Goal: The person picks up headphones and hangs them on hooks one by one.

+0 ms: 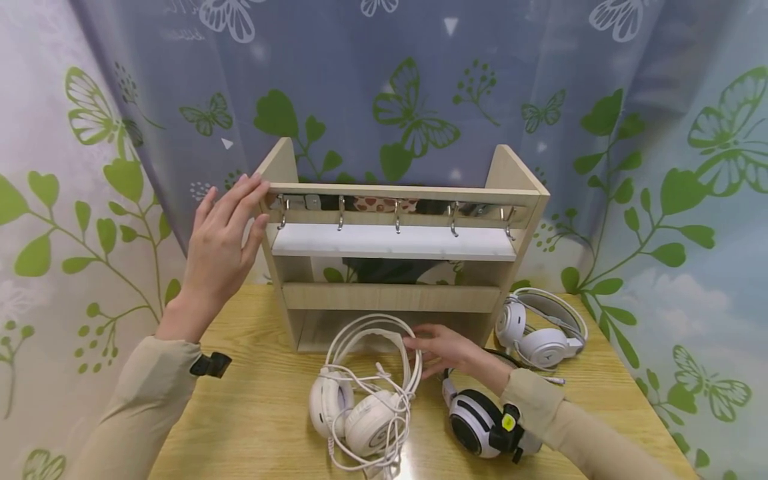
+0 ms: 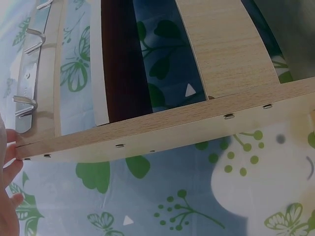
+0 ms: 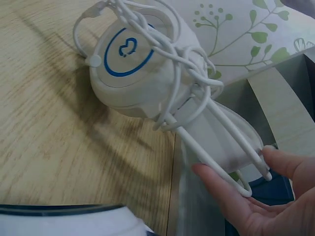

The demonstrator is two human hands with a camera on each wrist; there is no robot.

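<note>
A wooden rack [image 1: 390, 297] with a row of metal hooks [image 1: 397, 217] stands on the table. My left hand [image 1: 225, 230] rests with straight fingers on the rack's top left corner; in the left wrist view its fingertips [image 2: 7, 196] touch the rack's edge [image 2: 162, 128]. White headphones [image 1: 366, 393] wrapped in their own cord lie in front of the rack. My right hand [image 1: 447, 350] pinches their headband [image 3: 221, 142] between thumb and fingers [image 3: 266, 201]. The ear cup [image 3: 128, 64] bears a blue ring.
Black-and-white headphones [image 1: 477, 420] lie under my right wrist. A white and grey pair [image 1: 543, 327] sits at the rack's right foot. The wooden table [image 1: 258, 413] is backed by a butterfly-print curtain [image 1: 420, 87].
</note>
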